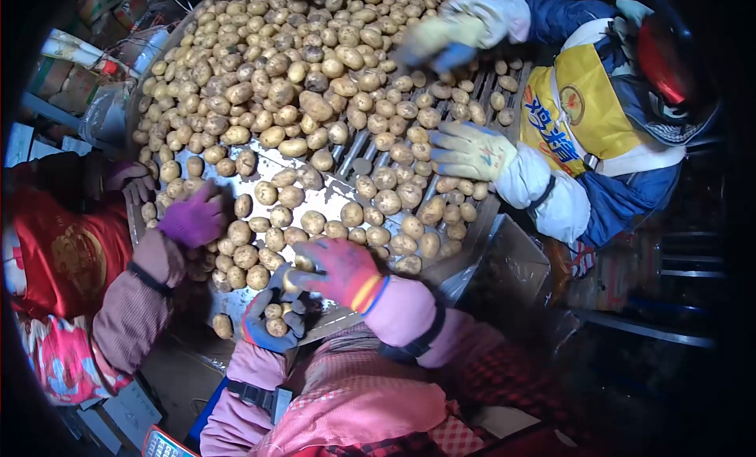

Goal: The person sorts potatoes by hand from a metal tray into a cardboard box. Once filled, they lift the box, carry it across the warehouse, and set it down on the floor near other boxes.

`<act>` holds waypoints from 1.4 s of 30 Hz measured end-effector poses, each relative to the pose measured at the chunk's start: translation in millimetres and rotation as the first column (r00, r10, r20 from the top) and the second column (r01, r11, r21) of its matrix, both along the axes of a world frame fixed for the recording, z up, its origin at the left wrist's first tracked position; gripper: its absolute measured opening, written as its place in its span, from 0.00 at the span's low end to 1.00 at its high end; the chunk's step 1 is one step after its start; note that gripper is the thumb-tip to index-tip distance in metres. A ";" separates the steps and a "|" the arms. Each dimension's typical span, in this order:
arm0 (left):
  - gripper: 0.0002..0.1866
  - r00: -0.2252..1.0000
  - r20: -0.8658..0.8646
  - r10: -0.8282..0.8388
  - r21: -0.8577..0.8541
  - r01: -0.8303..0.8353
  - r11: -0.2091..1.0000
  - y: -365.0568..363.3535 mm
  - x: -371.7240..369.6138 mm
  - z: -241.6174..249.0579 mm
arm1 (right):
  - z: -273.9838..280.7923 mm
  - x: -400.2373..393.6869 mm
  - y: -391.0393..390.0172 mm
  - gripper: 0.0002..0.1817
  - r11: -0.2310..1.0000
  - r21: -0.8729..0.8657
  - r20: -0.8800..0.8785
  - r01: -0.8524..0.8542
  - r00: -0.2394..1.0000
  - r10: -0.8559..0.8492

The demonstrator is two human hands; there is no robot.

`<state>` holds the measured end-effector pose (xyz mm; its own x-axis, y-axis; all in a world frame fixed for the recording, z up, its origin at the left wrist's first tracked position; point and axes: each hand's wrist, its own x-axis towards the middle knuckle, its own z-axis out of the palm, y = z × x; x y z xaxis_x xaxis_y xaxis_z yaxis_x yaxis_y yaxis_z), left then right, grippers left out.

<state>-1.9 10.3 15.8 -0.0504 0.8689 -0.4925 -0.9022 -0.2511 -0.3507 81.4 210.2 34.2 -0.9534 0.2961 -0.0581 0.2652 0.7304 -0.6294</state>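
My left hand [273,319], in a grey and blue glove, is turned palm up at the table's near edge. Its fingers curl around several small potatoes [276,327]. Just above it is my right hand [342,273], in a pink-red glove with a yellow and blue cuff. Its thumb and fingers point left and close around a potato [291,281], right over the left hand's fingertips. Loose potatoes [257,277] lie on the metal surface beside both hands.
A large heap of potatoes [276,87] covers the slatted table. At the left, a co-worker's purple-gloved hand [191,218] touches potatoes. Across at the right, another person's pale-gloved hands [472,151] are over the slats; one is blurred. An open carton [512,256] stands beside the table's right edge.
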 end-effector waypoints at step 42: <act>0.22 0.894 -0.317 -0.317 -0.159 0.279 0.947 22.4 22.8 0.8 | -15.6 45.7 73.5 0.29 0.971 0.107 0.168 0.213 0.959 -0.229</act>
<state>20.8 32.7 16.6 0.0249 0.8124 -0.5825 -0.9996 0.0293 -0.0018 127.1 283.7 18.6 -0.8403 0.5094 -0.1853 0.5278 0.6909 -0.4940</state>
